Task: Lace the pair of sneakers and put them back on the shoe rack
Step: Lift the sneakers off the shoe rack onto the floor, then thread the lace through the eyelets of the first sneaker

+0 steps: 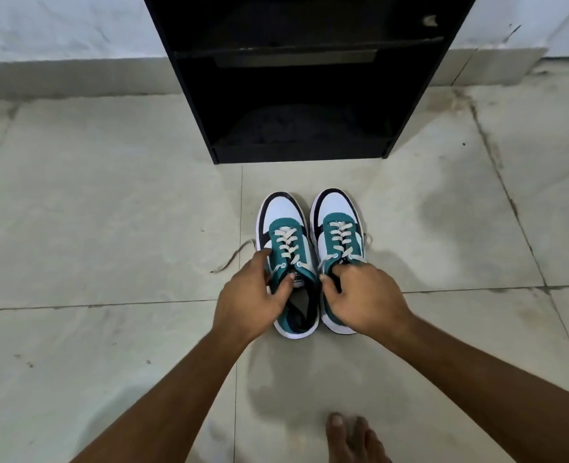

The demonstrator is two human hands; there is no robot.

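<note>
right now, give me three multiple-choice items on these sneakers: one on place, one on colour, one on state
1. Where are the sneakers?
A. on the floor before the rack
B. on the rack's top shelf
C. in a box

2. The panels around the laces are:
A. red
B. teal
C. yellow

3. The hands are:
A. resting on the floor
B. inside the rack
C. each gripping a sneaker

Answers:
1 A: the left sneaker and right sneaker stand on the tiled floor before the black shoe rack.
2 B: teal shows there.
3 C: the left hand and right hand each grasp a collar.

The top of the shoe rack (303,78) is cut off, and its shelves are too dark to see. The right hand (363,295) hides the right sneaker's (338,228) opening.
</note>
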